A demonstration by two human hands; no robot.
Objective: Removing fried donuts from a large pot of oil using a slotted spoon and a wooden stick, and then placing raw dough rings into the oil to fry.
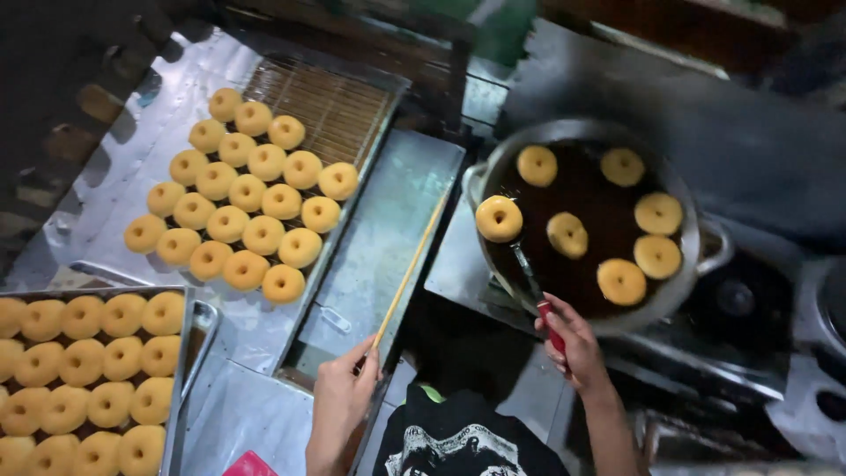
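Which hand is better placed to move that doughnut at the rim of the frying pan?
Probably the right hand: it grips the red-handled utensil already under the lifted doughnut at the pan rim. The left hand holds a long stick over the counter.

Doughnuts (249, 208) on rack (328, 104) left; pan (589, 220) right; tray (181, 353) front-left.

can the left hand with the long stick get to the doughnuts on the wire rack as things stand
Probably yes: the left hand holds the stick over the bare metal counter, and nothing stands between it and the doughnuts on the wire rack.
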